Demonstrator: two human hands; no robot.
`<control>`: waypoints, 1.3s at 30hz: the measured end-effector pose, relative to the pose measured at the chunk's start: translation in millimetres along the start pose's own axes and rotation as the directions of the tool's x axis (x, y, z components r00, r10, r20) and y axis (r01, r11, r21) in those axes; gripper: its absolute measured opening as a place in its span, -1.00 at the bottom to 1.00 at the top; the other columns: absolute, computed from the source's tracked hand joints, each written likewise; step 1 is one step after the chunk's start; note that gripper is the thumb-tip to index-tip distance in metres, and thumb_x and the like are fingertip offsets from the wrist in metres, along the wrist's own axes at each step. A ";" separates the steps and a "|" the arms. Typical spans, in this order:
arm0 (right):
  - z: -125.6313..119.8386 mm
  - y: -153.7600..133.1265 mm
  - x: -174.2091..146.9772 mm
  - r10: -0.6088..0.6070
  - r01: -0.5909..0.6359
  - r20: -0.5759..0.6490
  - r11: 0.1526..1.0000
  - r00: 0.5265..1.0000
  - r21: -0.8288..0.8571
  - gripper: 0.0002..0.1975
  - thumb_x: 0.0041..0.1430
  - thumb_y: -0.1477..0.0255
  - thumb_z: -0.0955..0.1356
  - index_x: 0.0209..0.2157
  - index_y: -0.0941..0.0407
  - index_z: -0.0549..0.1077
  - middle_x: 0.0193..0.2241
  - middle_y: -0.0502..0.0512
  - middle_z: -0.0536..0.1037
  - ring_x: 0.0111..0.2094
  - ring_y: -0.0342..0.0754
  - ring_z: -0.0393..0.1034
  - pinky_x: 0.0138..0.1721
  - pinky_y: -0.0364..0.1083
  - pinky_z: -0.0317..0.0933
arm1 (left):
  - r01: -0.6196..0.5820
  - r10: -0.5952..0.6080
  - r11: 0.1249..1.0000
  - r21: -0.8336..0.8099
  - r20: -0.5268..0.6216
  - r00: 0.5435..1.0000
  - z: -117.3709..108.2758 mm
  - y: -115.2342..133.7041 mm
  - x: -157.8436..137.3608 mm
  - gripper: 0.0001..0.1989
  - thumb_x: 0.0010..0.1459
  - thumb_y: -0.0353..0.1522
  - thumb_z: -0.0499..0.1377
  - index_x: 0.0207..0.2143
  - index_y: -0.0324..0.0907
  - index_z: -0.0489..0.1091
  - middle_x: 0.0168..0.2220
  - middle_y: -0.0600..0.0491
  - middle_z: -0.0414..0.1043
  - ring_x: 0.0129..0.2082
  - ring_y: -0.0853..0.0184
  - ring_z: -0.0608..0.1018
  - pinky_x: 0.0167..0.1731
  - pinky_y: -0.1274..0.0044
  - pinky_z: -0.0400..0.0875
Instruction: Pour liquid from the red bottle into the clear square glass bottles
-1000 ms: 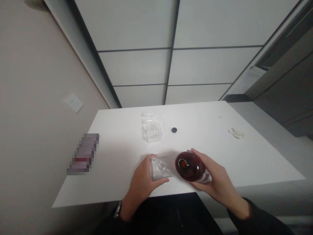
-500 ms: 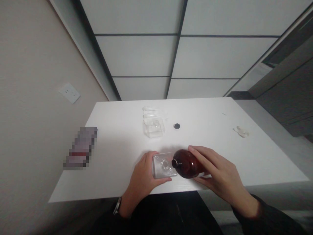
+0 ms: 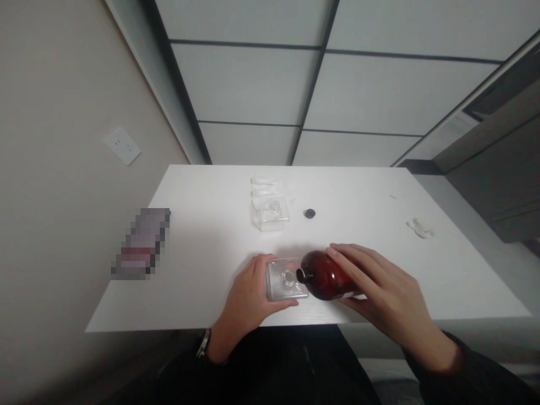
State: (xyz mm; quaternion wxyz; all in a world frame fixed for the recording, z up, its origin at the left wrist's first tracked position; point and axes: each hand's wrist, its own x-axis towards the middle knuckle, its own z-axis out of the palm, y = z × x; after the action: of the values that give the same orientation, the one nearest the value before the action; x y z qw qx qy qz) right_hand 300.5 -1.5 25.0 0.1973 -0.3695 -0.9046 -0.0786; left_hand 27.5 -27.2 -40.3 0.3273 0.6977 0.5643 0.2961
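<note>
Foremost, hands, two: left hand (image 3: 248, 292) curled round one square container, fingers at its far side, thumb at its near side; right hand (image 3: 386, 287) wrapped over one brown bottle.

Square container (image 3: 276, 287), clear, one: between the hands, within the left one's grasp; round opening on top; contents not discernible.

Brown bottle (image 3: 327, 275), uncapped, one: at the right of the square container, tilted, its mouth just right of the round opening; fill not discernible through the dark wall.

Table (image 3: 202, 281), white, one: below the square container.

Pixelated object (image 3: 141, 244), one: well left of the square container.

Crumpled pale scrap (image 3: 419, 229), one: beyond the square container, well to its right.

Second clear container (image 3: 270, 219), one: beyond the square container, slightly left; contents not discernible.

Black cap (image 3: 310, 214), one: beyond the square container, slightly right.

Slender clear pieces (image 3: 265, 189), several, count unclear: farthest beyond the square container.
</note>
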 end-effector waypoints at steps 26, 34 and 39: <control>-6.1 3.3 8.9 -0.055 0.056 0.013 0.996 0.998 -0.074 -0.28 0.41 0.45 0.33 0.51 0.07 0.05 0.16 0.30 0.57 0.08 0.23 0.48 -0.01 0.17 0.51 | 0.000 0.000 1.000 0.000 -0.013 1.000 0.7 0.9 0.4 -0.20 -0.14 -0.17 0.61 0.09 -0.08 0.30 0.03 -0.06 0.49 0.04 0.01 0.57 0.06 0.19 0.50; -8.7 3.7 11.8 -0.086 0.088 0.025 0.991 0.996 -0.099 -0.24 0.39 0.49 0.35 0.51 0.13 0.01 0.14 0.34 0.57 0.08 0.24 0.45 -0.03 0.16 0.51 | -0.003 0.004 1.000 0.006 -0.011 1.000 1.0 1.2 0.0 -0.17 -0.14 -0.18 0.61 0.10 -0.07 0.28 0.04 -0.06 0.48 0.04 0.02 0.58 0.06 0.20 0.50; -9.5 3.8 12.6 -0.096 0.099 0.028 0.989 0.995 -0.108 -0.25 0.38 0.49 0.35 0.50 0.16 0.03 0.14 0.36 0.57 0.08 0.26 0.44 -0.04 0.17 0.51 | 0.005 -0.005 1.000 0.016 -0.004 1.000 1.4 0.8 0.2 -0.15 -0.15 -0.17 0.62 0.12 -0.07 0.28 0.05 -0.07 0.48 0.05 0.01 0.58 0.08 0.19 0.50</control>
State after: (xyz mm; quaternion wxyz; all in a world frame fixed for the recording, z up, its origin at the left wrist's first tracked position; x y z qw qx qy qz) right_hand 297.8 6.5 38.8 0.1623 -0.3360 -0.9182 -0.1332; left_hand 29.0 -27.4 -40.5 0.3213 0.6981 0.5692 0.2921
